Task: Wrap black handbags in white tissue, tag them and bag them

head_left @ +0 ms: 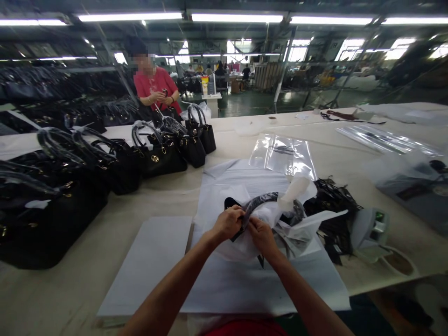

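A handbag lies in front of me, mostly covered by thin white wrapping (294, 233). Its dark handle (262, 199), sheathed in clear plastic, arches out of the covering. My left hand (229, 221) is closed at the near end of that handle, beside a black piece (231, 202). Close by on the right, my right hand (262, 237) pinches at the same spot; its fingertips hide what they hold. Beneath the bag, white sheets (217, 280) are spread on the table.
Several black handbags (157, 158) stand along the left. A stack of white sheets (150, 261) lies left of my arms. Clear plastic bags (283, 154) lie beyond the wrapping. Black straps (332, 205) and a tape dispenser (373, 233) sit right. Across the table stands a person (157, 86) in red.
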The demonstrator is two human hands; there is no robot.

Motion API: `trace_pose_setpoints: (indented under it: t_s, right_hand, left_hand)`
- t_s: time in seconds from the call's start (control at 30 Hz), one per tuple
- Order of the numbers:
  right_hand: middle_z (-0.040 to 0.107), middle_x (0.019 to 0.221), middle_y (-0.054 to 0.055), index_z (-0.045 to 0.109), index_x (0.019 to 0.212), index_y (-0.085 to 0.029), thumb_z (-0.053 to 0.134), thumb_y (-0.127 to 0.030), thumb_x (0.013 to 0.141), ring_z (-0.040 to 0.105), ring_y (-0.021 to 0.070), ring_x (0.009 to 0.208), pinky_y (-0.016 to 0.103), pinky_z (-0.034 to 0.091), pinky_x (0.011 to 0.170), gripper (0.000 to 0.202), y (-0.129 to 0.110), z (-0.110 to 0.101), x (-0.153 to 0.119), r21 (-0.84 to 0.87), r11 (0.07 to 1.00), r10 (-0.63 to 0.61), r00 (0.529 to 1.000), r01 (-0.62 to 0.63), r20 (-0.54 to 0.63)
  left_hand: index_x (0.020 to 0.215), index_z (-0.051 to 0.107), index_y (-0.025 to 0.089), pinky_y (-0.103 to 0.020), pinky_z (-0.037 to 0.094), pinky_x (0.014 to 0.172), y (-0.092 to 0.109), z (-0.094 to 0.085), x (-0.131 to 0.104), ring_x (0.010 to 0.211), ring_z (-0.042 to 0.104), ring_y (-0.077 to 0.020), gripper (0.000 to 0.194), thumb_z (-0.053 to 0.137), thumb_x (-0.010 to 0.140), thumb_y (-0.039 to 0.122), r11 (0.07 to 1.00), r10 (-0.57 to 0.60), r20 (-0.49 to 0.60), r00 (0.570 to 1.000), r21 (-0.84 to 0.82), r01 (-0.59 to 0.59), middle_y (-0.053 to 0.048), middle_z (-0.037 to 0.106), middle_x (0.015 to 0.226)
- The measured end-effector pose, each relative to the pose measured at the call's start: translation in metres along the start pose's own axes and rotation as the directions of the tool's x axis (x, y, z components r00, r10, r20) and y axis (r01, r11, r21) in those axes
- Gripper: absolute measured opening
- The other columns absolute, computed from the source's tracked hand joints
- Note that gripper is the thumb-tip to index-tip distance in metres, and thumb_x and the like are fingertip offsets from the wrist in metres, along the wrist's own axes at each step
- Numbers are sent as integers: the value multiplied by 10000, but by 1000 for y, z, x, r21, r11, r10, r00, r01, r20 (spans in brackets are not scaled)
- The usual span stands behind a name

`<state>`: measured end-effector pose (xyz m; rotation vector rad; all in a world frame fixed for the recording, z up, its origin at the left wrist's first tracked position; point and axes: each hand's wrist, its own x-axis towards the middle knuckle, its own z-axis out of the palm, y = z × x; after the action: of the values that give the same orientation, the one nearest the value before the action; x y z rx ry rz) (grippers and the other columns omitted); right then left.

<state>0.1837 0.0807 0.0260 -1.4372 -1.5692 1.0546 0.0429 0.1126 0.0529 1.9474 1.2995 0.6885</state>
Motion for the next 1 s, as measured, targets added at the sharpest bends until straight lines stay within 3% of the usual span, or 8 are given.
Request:
trace_pose_setpoints:
  t_s: [0.17, 0.3, 0.37, 0.47, 0.57, 0.67, 0.83, 1.0]
  right_hand:
    - [683, 812, 56, 664, 868, -185, 451, -416, 789, 599, 231, 799, 350, 436, 749, 323, 0, -2, -2, 37, 999, -10, 1000, 10, 1]
    - [611, 611, 6, 614, 886, -186, 517, -453, 772, 567, 184, 597, 307, 437, 601, 306, 3, -7, -13, 85, 995, 48, 998, -51, 35]
    - [624, 641, 6, 599, 857, -192, 596, -441, 729, 572, 175, 597, 296, 439, 595, 280, 6, -10, -22, 79, 995, 65, 997, -68, 38]
    - [647, 723, 14, 598, 783, -197, 655, -415, 685, 578, 170, 657, 285, 441, 621, 246, 11, -11, -32, 108, 992, 64, 997, -69, 52]
    - [614, 676, 4, 593, 741, -187, 661, -461, 664, 541, 159, 628, 272, 420, 585, 292, 14, -10, -35, 209, 968, 120, 988, -138, 98]
    - [600, 656, 4, 600, 713, -181, 666, -493, 647, 518, 160, 620, 278, 404, 588, 326, 14, -8, -33, 184, 967, 174, 984, -179, 45]
    - [552, 593, -17, 574, 651, -195, 640, -508, 668, 479, 156, 588, 281, 370, 569, 320, 15, -2, -28, 69, 988, 142, 988, -138, -59]
    - [609, 670, -10, 584, 786, -191, 702, -448, 599, 531, 165, 634, 284, 404, 587, 340, 17, -3, -30, 308, 922, 225, 972, -233, 63]
  left_hand:
    - [654, 661, 167, -249, 465, 748, -5, 1, 1, 787, 602, -153, 144, 546, 663, 80, 997, -52, -34, 998, -54, 50, -36, 655, 893]
    - [631, 658, 170, -236, 454, 698, -12, -11, 0, 723, 582, -141, 128, 548, 642, 106, 988, -87, -45, 995, -135, 80, -14, 647, 724]
    - [637, 656, 156, -224, 437, 614, -16, -18, -2, 647, 559, -128, 111, 549, 634, 126, 977, -114, -36, 993, -186, 105, -12, 636, 670]
    - [704, 651, 117, -198, 356, 454, -18, -26, -8, 483, 470, -83, 124, 564, 658, 193, 954, -138, 46, 989, -262, 146, -28, 634, 656]
    - [749, 618, 105, -191, 316, 398, -16, -30, -14, 416, 421, -60, 148, 551, 705, 229, 946, -133, 145, 980, -277, 170, -57, 652, 701]
    - [753, 573, 135, -197, 336, 406, -8, -28, -21, 414, 436, -73, 114, 495, 767, 217, 966, -139, 172, 975, -195, 172, -34, 633, 666]
    - [679, 520, 177, -245, 384, 574, 4, -12, -40, 589, 510, -131, 136, 475, 777, 95, 987, -129, 95, 987, 113, 118, -8, 545, 655]
    - [682, 491, 181, -273, 356, 587, 0, 9, -63, 582, 494, -149, 224, 424, 727, -28, 942, -147, 113, 983, 318, 105, -14, 510, 661]
